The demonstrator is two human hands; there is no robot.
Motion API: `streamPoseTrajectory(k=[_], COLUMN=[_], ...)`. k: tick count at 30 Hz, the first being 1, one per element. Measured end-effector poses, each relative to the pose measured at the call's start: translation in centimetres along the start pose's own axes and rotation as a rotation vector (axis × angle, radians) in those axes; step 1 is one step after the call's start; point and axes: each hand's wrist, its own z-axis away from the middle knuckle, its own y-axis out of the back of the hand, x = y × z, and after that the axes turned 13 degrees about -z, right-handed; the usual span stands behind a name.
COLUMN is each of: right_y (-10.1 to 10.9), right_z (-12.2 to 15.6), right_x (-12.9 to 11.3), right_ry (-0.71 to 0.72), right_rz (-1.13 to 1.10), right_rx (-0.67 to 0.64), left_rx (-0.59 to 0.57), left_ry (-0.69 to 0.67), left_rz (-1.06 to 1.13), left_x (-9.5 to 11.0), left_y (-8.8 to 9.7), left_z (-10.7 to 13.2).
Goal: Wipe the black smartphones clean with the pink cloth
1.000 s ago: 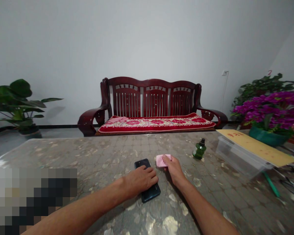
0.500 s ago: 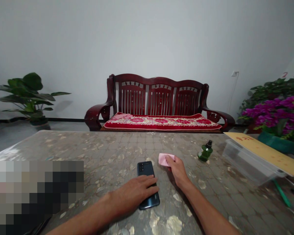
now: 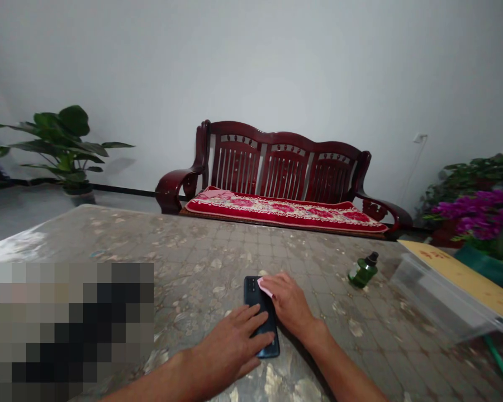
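A dark blue phone [image 3: 251,297] lies back side up on the table, its camera block at the far end. My left hand [image 3: 240,338] rests across its lower half, fingers spread and flat. Over the upper right edge of the phone, my right hand [image 3: 291,306] is closed on a small pink cloth [image 3: 265,287] that touches the phone's back. Most of the cloth is hidden under the fingers.
A patterned cover lies on the table [image 3: 184,245]. To the right are a green bottle [image 3: 362,272] with a black top, a clear plastic box [image 3: 436,304] under a yellow sheet [image 3: 456,271], and purple flowers [image 3: 482,215]. Behind stands a wooden bench [image 3: 283,162].
My right hand has brought the pink cloth left onto the upper part of the phone. My left hand stays on the phone with its fingers spread wider. The view has tilted slightly.
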Motion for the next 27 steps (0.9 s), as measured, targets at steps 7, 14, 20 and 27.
streamPoseTrajectory(k=[7,14,20,27], right_y=[0.1,0.2,0.5,0.1], right_z=[-0.1,-1.0,-1.2,-1.9], right_x=[-0.3,-0.5,-1.2,-0.7], right_ry=[0.092,0.036,0.022,-0.071], right_rz=[0.082,0.150,0.139,0.167], right_rx=[-0.081,-0.093,-0.160,-0.072], left_rx=[-0.012,0.028,0.012,0.012], left_ry=[0.029,0.016,0.015,0.013], left_rz=[0.053,0.039,0.032,0.041], left_x=[-0.1,-0.4,-0.4,-0.5], left_y=[1.3,-0.4,-0.7,-0.1], left_z=[0.9,1.0,1.2,1.1])
